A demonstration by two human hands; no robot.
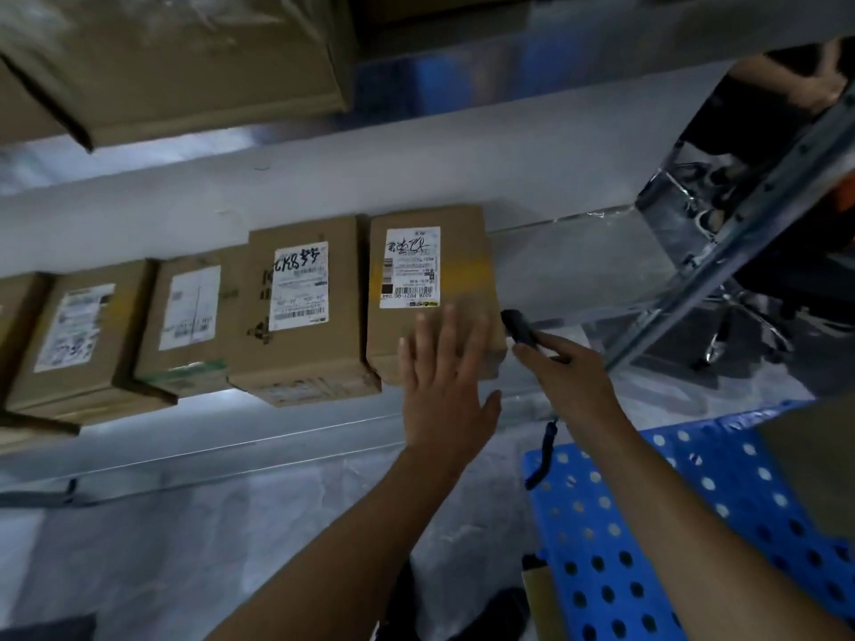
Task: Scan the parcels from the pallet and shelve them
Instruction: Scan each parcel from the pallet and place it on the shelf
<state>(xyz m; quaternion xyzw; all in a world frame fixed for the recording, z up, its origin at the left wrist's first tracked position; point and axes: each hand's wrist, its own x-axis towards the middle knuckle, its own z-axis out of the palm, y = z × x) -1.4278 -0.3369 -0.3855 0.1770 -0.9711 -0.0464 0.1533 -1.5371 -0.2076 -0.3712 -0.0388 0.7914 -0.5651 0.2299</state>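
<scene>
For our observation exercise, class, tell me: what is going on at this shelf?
A person is shelving parcels. The open left hand spreads against the end parcel on the metal shelf, beside a row of labelled parcels. The right hand grips a black scanner next to that parcel. A blue pallet lies lower right.

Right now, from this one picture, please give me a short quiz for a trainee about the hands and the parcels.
1. True or false: the left hand is curled round the rightmost carton.
2. Which holds the black handheld scanner? A: left hand; B: right hand.
3. Fill in: the perforated pallet is ____ in colour.
Key: 1 false, its fingers are straight before the carton; 2 B; 3 blue.
</scene>
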